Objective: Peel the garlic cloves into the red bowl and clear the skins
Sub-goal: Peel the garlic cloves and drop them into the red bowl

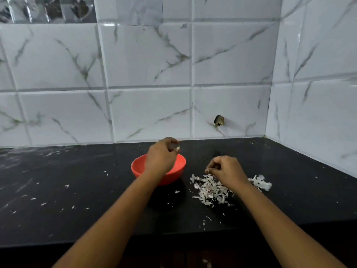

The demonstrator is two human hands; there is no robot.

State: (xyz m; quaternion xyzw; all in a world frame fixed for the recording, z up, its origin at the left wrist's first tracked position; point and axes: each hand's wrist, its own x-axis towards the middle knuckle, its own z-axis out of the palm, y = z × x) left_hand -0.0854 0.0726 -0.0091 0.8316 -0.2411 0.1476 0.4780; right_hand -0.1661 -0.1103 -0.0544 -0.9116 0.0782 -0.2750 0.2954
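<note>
Pinching a clove [177, 149], the left hand [161, 158] sits directly over the bowl [138, 167]. The right hand [227, 171] curls above the skins [208, 188]; its contents cannot be told.

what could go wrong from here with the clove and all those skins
1. The left hand pinches a garlic clove near the far rim of the red bowl. Let go there, it may land on the counter instead.
2. The right hand hangs over the skins pile beside the bowl. A careless sweep could push skins into it or scatter them wider.
</note>
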